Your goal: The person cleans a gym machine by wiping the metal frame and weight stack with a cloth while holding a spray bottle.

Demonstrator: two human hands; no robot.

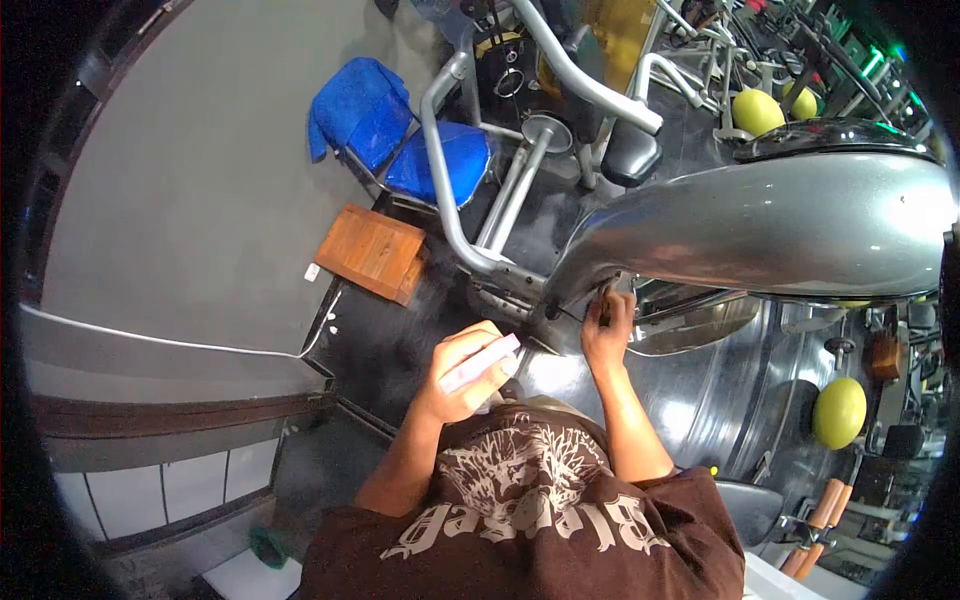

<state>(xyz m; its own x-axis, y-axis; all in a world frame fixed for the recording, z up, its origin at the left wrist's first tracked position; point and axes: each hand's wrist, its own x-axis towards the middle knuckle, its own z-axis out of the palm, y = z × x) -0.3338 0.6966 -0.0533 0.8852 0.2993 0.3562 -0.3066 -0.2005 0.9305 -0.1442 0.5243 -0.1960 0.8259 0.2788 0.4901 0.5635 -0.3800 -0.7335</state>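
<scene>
My left hand (465,372) is closed around a pale pink, flat, block-like object (480,362) in front of my chest. My right hand (609,333) is raised at the lower edge of a large silver curved machine body (760,225), near its junction with the frame. The fingers of my right hand are bent together around something dark and small that I cannot make out. Silver tube framing (445,170) rises beyond my hands.
A blue chair (440,165) with a blue towel (355,95) stands by the grey wall, beside a wooden box (372,252). Yellow-green balls (839,413) and other gym equipment are at the right. A white cable (160,338) runs along the wall.
</scene>
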